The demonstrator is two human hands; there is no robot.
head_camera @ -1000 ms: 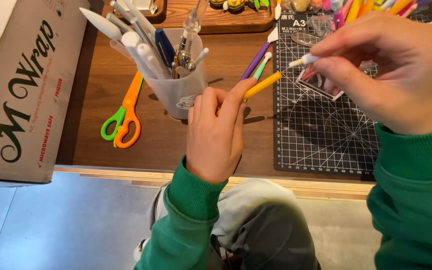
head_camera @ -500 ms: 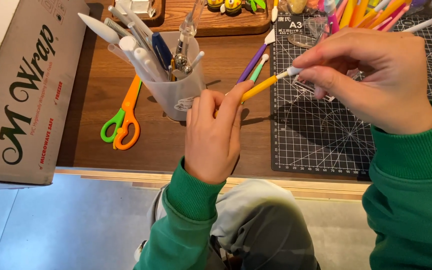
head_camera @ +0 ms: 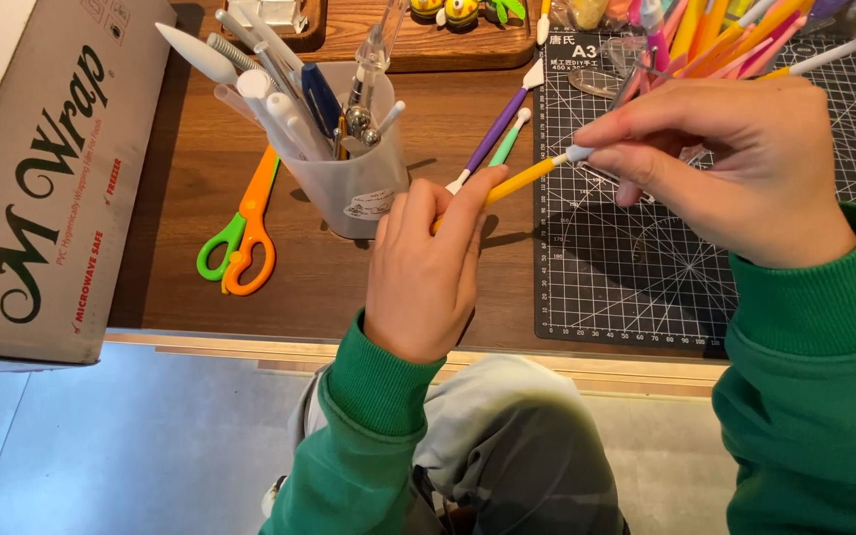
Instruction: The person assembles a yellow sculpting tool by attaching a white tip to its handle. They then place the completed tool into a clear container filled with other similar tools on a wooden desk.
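Two hands share one slim yellow modelling tool above a wooden counter.

I see my left hand (head_camera: 426, 266) closed on the yellow tool (head_camera: 517, 181) and my right hand (head_camera: 735, 168) pinching its white tip, over the gridded black cutting mat (head_camera: 626, 287). Left, a frosted plastic cup (head_camera: 354, 183) bristles with tools beside orange-and-green scissors (head_camera: 245, 233).

Long tan cardboard box (head_camera: 47, 168) at table's left

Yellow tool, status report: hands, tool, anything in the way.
Left hand grips yellow tool; right hand pinches its white tip. Tool angled above the cutting mat edge. Tool cup close beside left hand.
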